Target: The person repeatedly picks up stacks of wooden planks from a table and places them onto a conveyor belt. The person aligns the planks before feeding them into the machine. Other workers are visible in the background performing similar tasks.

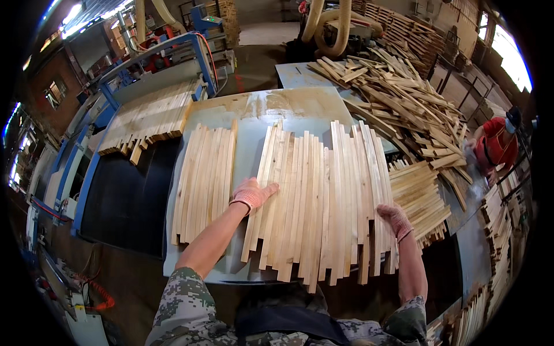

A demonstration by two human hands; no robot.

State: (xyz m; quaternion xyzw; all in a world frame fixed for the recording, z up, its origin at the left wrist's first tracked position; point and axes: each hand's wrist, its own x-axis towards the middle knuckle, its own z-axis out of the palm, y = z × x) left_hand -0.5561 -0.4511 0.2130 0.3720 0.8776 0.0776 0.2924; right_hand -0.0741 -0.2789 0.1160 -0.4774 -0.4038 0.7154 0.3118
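Observation:
A wide row of pale wooden strips lies side by side on a light blue-grey table, their near ends uneven. At its left edge rests my left hand in a pinkish knit glove, open, with one digit stretched over the strips. My right hand, gloved alike, lies against the row's right edge with its fingers extended; their tips are partly hard to make out. Left of my left hand, a narrower group of wooden strips lies apart from the wide row, with bare tabletop between them.
A blue-framed machine at left holds a batch of wood strips above a black belt. Loose wood is heaped at back right, near more strips. A person in red stands far right.

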